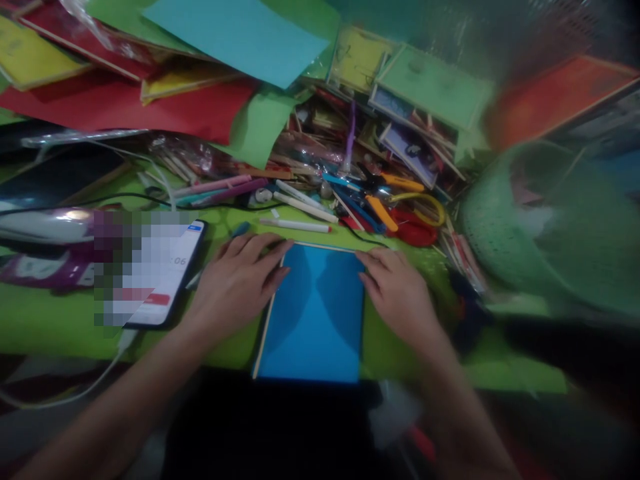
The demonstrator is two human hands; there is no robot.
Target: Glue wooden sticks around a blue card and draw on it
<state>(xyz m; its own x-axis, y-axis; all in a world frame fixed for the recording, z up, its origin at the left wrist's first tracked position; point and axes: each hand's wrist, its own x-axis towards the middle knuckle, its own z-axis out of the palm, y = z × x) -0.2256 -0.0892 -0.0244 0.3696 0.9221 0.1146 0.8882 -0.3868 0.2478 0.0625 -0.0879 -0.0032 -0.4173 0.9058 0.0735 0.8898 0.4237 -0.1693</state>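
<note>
A blue sheet on a thin board [315, 320] lies on the green table cover [50, 320] in front of me. My left hand [240, 280] rests flat at its upper left edge, fingers stretched out toward the top corner. At the upper right edge lies my right hand [397, 290], fingers extended and touching the blue surface. Neither hand holds anything.
A phone [160, 273] with a lit screen lies left of my left hand. Pens, markers [300, 225], pliers and scissors [395, 200] are heaped behind the blue sheet. Coloured papers [235, 33] and framed boards [430, 87] cover the back. A green mesh basket [540, 233] stands at right.
</note>
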